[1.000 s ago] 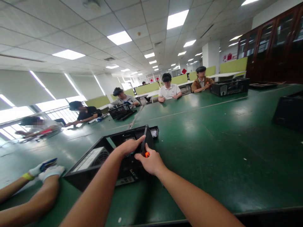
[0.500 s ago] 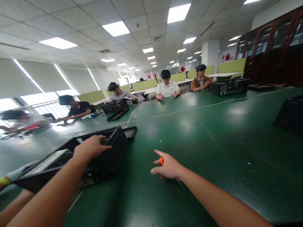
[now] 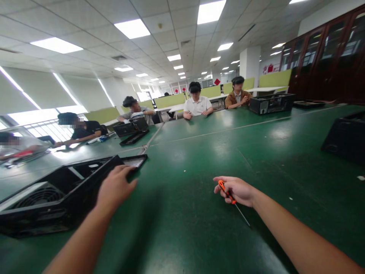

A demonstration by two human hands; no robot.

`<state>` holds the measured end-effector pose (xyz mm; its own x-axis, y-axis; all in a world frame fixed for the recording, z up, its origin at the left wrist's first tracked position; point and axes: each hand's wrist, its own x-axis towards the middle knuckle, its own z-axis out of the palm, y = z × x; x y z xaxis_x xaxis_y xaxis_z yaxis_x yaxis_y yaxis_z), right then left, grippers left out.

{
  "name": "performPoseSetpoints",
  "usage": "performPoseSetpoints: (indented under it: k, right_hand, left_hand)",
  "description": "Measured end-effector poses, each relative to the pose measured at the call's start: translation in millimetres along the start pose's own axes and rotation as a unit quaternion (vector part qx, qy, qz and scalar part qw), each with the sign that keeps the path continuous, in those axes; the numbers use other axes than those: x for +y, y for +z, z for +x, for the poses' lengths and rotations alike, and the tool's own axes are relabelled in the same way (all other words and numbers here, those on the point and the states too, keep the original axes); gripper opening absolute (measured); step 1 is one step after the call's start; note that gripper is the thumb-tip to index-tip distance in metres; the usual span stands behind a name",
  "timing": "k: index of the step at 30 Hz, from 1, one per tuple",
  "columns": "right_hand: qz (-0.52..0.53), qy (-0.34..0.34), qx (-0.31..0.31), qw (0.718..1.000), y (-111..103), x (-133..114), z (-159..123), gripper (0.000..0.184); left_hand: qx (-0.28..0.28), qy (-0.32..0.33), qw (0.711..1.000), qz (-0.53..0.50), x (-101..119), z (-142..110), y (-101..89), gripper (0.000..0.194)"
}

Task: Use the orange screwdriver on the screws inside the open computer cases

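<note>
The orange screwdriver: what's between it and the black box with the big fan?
In the head view, the left hand and a stretch of green tabletop lie between the screwdriver and the black box.

Below my right grip [image 3: 241, 191] I have a glossy green worktop [image 3: 199, 152] with pale reflections. Far off beyond my left grip [image 3: 115, 188], light blinds [image 3: 37, 89] half cover bright windows [image 3: 42, 114]. Ahead of both grips I see lime partitions [image 3: 273, 78], white desks [image 3: 268, 90] and a white pillar [image 3: 249, 62]; farther right, dark glass-doored cabinets [image 3: 325, 61]. Overhead, light panels [image 3: 132, 28] glow in a tiled ceiling [image 3: 85, 19].
</note>
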<state>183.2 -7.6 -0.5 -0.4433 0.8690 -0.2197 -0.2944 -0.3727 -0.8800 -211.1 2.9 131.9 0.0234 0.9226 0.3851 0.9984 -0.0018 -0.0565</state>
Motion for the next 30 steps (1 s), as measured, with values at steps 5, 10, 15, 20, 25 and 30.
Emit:
performPoseSetpoints:
  k: [5,10,15,20,25,30]
  right_hand:
    - [0.004,-0.019,-0.008,1.0,2.8,3.3,-3.3,0.045]
    - [-0.043,-0.014,-0.001,0.999,5.3,8.5,-6.6,0.036]
    - [-0.092,-0.054,0.022,0.994,8.5,11.8,-3.2,0.041]
    - [-0.124,-0.083,0.011,0.989,11.9,13.8,-3.2,0.041]
    - [-0.098,-0.111,0.019,0.989,16.7,17.2,-5.4,0.04]
    - [-0.059,-0.146,0.041,0.987,11.7,18.7,-6.4,0.037]
  left_hand:
    - [-0.043,0.109,0.958,-0.262,135.4,-34.9,55.4,0.039]
    - [-0.032,0.134,0.872,-0.47,190.6,-61.2,93.8,0.03]
    - [-0.124,0.091,0.798,-0.583,184.4,-67.6,103.7,0.033]
    - [-0.104,0.183,0.83,-0.517,177.4,-66.7,94.2,0.025]
    - [-0.126,0.227,0.81,-0.526,182.6,-72.9,92.3,0.027]
    - [-0.124,0.228,0.823,-0.505,184.9,-74.3,99.9,0.03]
